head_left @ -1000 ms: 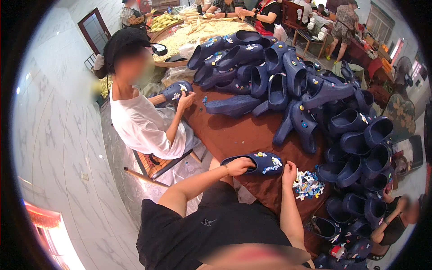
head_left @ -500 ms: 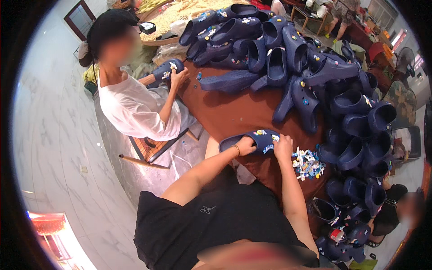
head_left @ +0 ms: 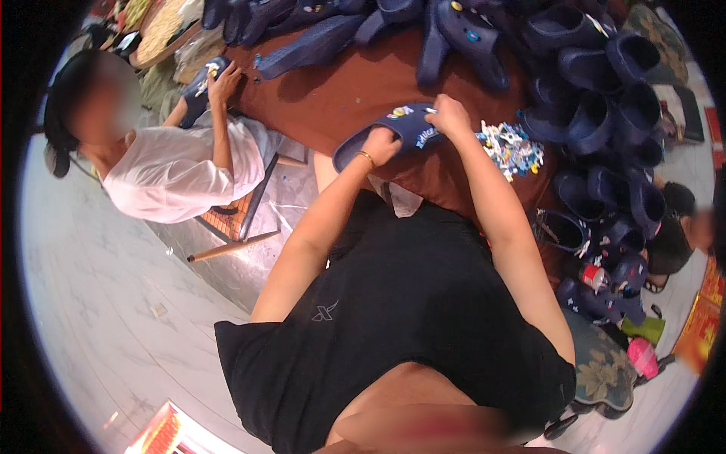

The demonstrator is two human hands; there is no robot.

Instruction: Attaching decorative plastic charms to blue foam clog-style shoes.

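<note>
Right at the table edge (head_left: 302, 121), both hands on a navy clog (head_left: 401, 125).

A desk (head_left: 333, 91) covered in reddish-brown cloth is seen. One navy clog (head_left: 393, 132) is laid near its front edge, just beside a scattered heap of small colourful charms (head_left: 510, 147). A large pile of navy clogs (head_left: 590, 83) is spread along the far and right sides.

The person wears a black short-sleeved shirt (head_left: 393, 318) with a small chest emblem and a gold bracelet (head_left: 367, 157).
</note>
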